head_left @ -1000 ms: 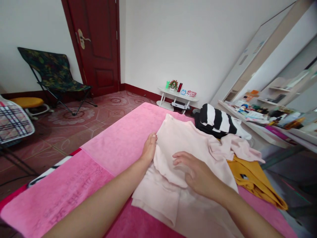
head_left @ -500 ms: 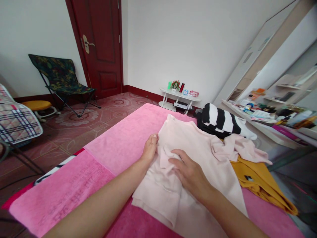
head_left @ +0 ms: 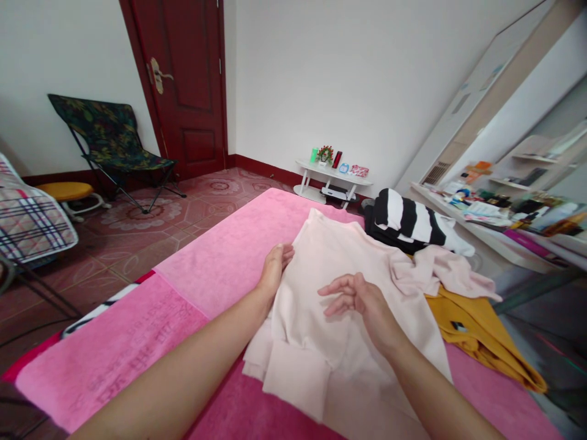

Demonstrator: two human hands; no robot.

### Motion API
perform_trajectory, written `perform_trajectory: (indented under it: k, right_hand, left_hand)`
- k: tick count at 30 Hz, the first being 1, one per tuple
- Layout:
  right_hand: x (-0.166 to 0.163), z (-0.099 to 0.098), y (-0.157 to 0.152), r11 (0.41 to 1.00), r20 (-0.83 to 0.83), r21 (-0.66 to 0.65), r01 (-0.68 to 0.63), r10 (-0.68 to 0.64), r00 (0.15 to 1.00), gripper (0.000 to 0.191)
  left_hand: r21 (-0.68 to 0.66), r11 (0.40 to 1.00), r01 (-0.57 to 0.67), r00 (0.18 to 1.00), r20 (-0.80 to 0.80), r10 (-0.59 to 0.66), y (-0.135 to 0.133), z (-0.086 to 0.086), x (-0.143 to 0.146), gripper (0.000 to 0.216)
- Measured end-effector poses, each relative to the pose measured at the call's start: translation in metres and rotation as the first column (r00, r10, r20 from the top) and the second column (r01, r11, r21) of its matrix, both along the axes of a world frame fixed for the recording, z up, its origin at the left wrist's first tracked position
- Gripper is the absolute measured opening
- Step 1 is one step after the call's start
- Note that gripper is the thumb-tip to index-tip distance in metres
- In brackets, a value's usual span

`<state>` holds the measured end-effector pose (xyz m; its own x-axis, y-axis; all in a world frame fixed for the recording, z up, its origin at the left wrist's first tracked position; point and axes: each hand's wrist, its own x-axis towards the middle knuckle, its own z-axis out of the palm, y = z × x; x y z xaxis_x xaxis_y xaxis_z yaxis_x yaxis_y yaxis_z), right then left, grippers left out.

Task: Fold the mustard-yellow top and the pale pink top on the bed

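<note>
A pale pink sweater (head_left: pixel 339 263) lies spread over the pink towel-covered surface (head_left: pixel 220 250). Its near sleeve is folded inward, with the cuff (head_left: pixel 296 373) lying toward me near the hem. The other sleeve (head_left: pixel 452 272) stretches out to the right. My left hand (head_left: pixel 275 269) rests on edge along the sweater's left side, fingers extended and touching the fabric. Above the middle of the sweater is my right hand (head_left: pixel 355 296), its fingers apart and holding nothing.
Mustard-yellow clothing (head_left: pixel 477 336) lies right of the sweater. Behind it sits a folded black-and-white striped garment (head_left: pixel 408 217). A cluttered shelf (head_left: pixel 499 226) runs along the right. A folding chair (head_left: pixel 110 137) and yellow stool (head_left: pixel 68 191) stand at left; a small white table (head_left: pixel 332 174) is by the wall.
My right hand has come up off the fabric. The folded sleeve, bunched under it before, now lies flatter with its cuff pointing toward me. My left hand has barely moved.
</note>
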<state>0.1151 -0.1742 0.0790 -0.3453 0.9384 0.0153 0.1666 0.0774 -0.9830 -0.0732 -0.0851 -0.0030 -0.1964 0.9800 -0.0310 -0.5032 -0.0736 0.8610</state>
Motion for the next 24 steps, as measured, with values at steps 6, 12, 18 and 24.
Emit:
perform_trajectory:
  k: [6, 12, 18, 24]
  right_hand:
    - [0.003, -0.032, 0.013, 0.944, 0.382, 0.329, 0.012, -0.145, 0.913, 0.049]
    - [-0.011, -0.047, -0.008, 0.849, 0.821, 0.327, -0.415, -0.038, 0.57, 0.056]
    - [-0.009, -0.043, -0.007, 0.828, 0.823, 0.331, -0.453, -0.019, 0.568, 0.052]
    - [-0.008, -0.047, -0.004, 0.841, 0.795, 0.322, -0.435, 0.009, 0.607, 0.051]
  left_hand:
    - [0.031, 0.999, 0.028, 0.957, -0.29, -0.018, 0.01, -0.01, -0.006, 0.036]
    - [0.105, 0.987, 0.118, 0.811, -0.584, -0.035, 0.01, 0.003, -0.009, 0.018]
    - [0.161, 0.88, 0.447, 0.367, -0.93, -0.016, 0.028, 0.023, 0.028, 0.031]
    - [0.098, 0.953, 0.286, 0.307, -0.952, 0.006, 0.092, 0.016, 0.067, 0.053]
